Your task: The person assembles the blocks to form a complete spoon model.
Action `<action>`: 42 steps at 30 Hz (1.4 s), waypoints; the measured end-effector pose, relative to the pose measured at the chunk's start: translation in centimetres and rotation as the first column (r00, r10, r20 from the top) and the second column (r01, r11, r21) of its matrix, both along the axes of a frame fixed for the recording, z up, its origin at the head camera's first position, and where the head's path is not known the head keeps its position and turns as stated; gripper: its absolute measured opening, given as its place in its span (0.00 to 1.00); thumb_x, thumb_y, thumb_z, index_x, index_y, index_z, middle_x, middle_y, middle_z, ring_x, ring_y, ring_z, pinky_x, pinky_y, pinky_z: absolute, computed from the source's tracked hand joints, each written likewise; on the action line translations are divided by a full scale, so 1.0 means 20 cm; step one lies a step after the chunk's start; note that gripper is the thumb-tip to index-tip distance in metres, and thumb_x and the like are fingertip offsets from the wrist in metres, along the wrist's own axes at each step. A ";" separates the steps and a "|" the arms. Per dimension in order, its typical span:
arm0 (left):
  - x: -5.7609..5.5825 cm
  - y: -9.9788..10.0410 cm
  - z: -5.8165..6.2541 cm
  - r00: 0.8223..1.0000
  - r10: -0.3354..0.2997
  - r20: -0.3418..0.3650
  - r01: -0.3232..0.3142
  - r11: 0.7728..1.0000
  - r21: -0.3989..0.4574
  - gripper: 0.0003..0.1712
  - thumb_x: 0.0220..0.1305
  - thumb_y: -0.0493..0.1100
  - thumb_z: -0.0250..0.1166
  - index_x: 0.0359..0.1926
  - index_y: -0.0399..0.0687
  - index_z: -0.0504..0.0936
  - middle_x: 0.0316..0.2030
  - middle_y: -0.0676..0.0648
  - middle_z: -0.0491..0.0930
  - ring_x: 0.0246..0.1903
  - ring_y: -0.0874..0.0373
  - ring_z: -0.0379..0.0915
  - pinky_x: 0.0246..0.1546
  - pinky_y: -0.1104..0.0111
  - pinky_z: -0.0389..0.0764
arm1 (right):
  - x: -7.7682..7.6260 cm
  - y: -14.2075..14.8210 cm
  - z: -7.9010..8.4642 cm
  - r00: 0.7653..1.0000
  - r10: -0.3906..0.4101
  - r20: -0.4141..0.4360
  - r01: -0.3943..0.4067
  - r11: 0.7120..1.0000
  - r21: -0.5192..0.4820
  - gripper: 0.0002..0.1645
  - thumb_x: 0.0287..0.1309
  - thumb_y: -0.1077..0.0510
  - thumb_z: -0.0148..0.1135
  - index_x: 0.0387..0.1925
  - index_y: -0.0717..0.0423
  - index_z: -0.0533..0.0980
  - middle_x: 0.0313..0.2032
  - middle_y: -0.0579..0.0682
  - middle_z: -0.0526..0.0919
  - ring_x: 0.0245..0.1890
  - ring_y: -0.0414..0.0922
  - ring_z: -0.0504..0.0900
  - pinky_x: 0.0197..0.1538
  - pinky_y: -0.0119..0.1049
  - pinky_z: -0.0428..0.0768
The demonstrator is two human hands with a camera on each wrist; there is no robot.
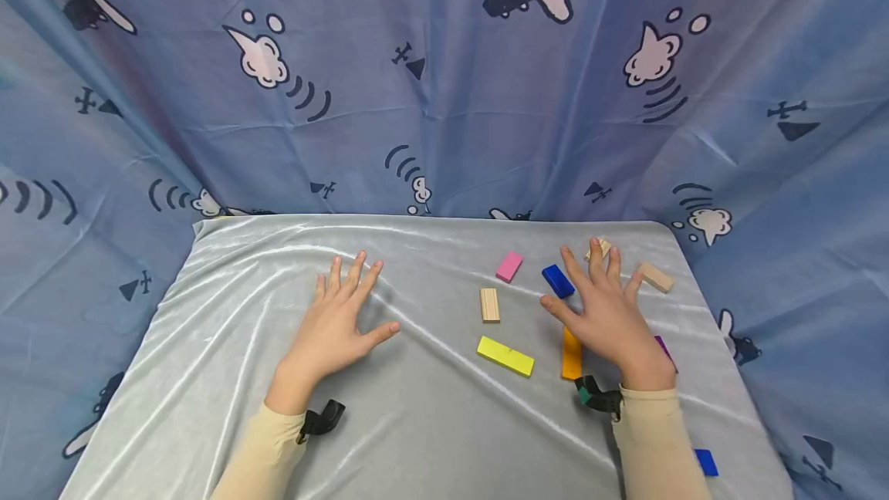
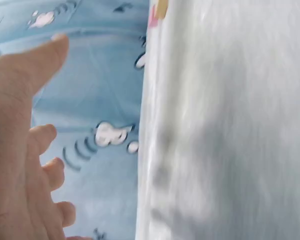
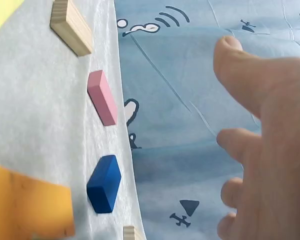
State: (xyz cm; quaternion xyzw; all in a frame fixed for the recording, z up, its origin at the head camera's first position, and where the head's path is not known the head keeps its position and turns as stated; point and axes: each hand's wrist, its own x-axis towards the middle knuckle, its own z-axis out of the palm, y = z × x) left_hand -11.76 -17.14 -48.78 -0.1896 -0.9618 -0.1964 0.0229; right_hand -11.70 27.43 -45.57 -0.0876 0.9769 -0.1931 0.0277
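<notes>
My left hand (image 1: 335,326) is spread with straight fingers over the left part of the cloth-covered table, holding nothing. On the right, my right hand (image 1: 607,315) is spread too, fingers apart, above several small wooden blocks. Nearest its thumb are a dark blue block (image 1: 558,282) and an orange block (image 1: 572,353), which the hand partly overlaps in the head view. A plain wood block (image 1: 599,250) shows behind its fingertips, another plain block (image 1: 656,278) right of them, and a purple block (image 1: 665,353) peeks out beside the wrist.
Between the hands lie a pink block (image 1: 509,267), a striped plain block (image 1: 489,305) and a yellow block (image 1: 505,356). Another blue block (image 1: 706,462) sits by the right sleeve. A blue patterned curtain (image 1: 444,83) hangs behind the table's grey cloth (image 1: 417,423).
</notes>
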 end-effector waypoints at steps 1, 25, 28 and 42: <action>-0.01 0.02 0.00 1.000 -0.019 0.000 0.019 1.000 0.008 0.59 0.71 0.77 0.63 0.90 0.60 0.49 0.88 0.45 0.43 0.85 0.32 0.31 0.79 0.30 0.44 | 0.00 0.01 0.01 1.000 0.007 0.013 -0.007 1.000 -0.013 0.58 0.75 0.24 0.55 0.90 0.46 0.45 0.86 0.61 0.25 0.82 0.68 0.17 0.70 0.78 0.15; -0.55 0.77 -0.12 0.936 -0.351 0.013 0.342 0.919 0.197 0.22 0.78 0.43 0.68 0.69 0.47 0.83 0.69 0.44 0.80 0.73 0.47 0.71 0.78 0.55 0.65 | 0.26 0.19 -0.22 0.978 0.200 -0.062 -0.206 0.971 -0.120 0.32 0.51 0.42 0.88 0.54 0.48 0.85 0.67 0.54 0.82 0.69 0.62 0.76 0.75 0.69 0.63; -0.60 0.83 -0.13 0.927 -0.374 0.038 0.358 0.909 0.215 0.21 0.78 0.39 0.66 0.68 0.46 0.83 0.69 0.43 0.79 0.73 0.47 0.70 0.79 0.57 0.64 | 0.26 0.17 -0.25 0.977 0.203 -0.069 -0.211 0.968 -0.137 0.28 0.47 0.44 0.90 0.48 0.45 0.85 0.67 0.55 0.82 0.70 0.62 0.76 0.76 0.71 0.60; -0.79 1.00 -0.11 0.834 -0.509 0.214 0.491 0.861 0.135 0.23 0.65 0.42 0.75 0.61 0.47 0.86 0.73 0.47 0.77 0.73 0.53 0.69 0.76 0.71 0.62 | 0.25 0.15 -0.30 0.986 0.167 -0.011 -0.167 0.978 -0.122 0.29 0.45 0.42 0.90 0.48 0.39 0.85 0.68 0.55 0.80 0.70 0.64 0.72 0.73 0.73 0.62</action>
